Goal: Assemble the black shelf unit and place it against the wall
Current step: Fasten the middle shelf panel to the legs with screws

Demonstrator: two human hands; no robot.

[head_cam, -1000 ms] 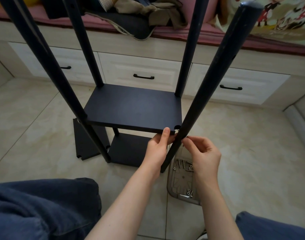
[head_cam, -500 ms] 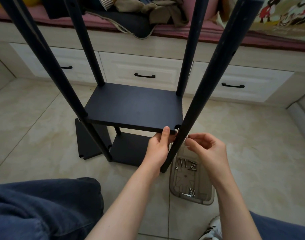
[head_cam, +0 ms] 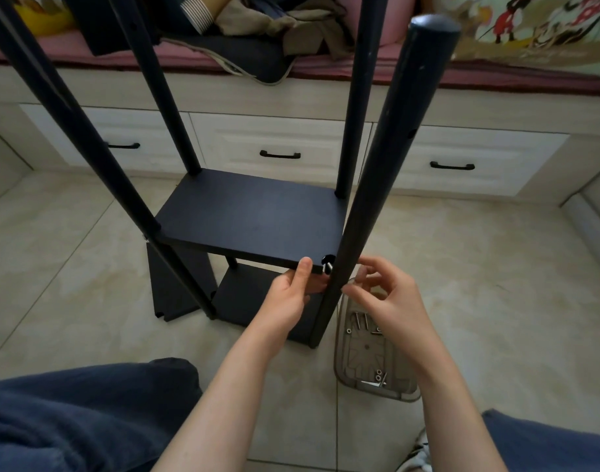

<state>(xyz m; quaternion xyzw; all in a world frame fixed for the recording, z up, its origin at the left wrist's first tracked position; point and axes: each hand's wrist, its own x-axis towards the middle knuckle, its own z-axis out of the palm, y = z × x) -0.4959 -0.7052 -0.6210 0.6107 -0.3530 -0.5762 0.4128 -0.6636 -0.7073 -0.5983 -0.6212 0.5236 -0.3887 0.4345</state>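
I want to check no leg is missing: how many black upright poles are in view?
4: near-left pole, far-left pole, far-right pole, and near-right pole at the upper shelf front corner. None appears hidden.

matt shelf (head_cam: pixel 250 219) (probably laminate), glossy tiles (head_cam: pixel 462 267)

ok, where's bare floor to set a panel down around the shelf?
Two free patches: left tiles, between the loose panel and the drawers; right tiles, beyond the screw tray. Crowded at the front right post: left hand grips the middle shelf, right hand sits by the post, tray just below.
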